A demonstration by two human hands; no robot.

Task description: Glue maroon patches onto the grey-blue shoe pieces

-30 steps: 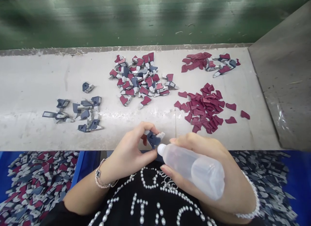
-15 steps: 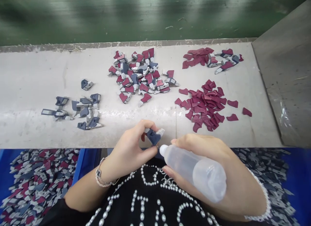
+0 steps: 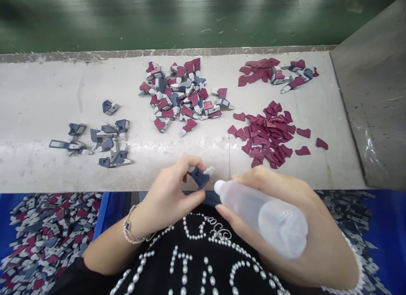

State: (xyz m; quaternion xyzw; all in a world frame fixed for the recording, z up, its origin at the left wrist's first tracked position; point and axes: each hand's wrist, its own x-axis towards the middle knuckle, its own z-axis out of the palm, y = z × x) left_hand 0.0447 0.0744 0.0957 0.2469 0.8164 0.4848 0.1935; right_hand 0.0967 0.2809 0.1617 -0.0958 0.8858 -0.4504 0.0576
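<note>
Two hands are working at the near edge of the desk (image 3: 38, 172), the left hand (image 3: 166, 198) pinching a navy-and-white cut piece (image 3: 200, 178) while the right hand (image 3: 285, 240) is clenching a translucent plastic squeeze bottle (image 3: 261, 214), its nozzle just beside the piece.

From my left hand (image 3: 168, 193), a narrow gap on the white bench (image 3: 38, 92) runs forward between the slate-blue pieces (image 3: 109, 138) and the mixed heap (image 3: 180, 96). Ahead of my right hand (image 3: 285, 236) and its squeeze bottle (image 3: 269, 214), maroon scraps (image 3: 266, 134) block the way; a grey metal panel (image 3: 371, 96) walls off the far right.
</note>
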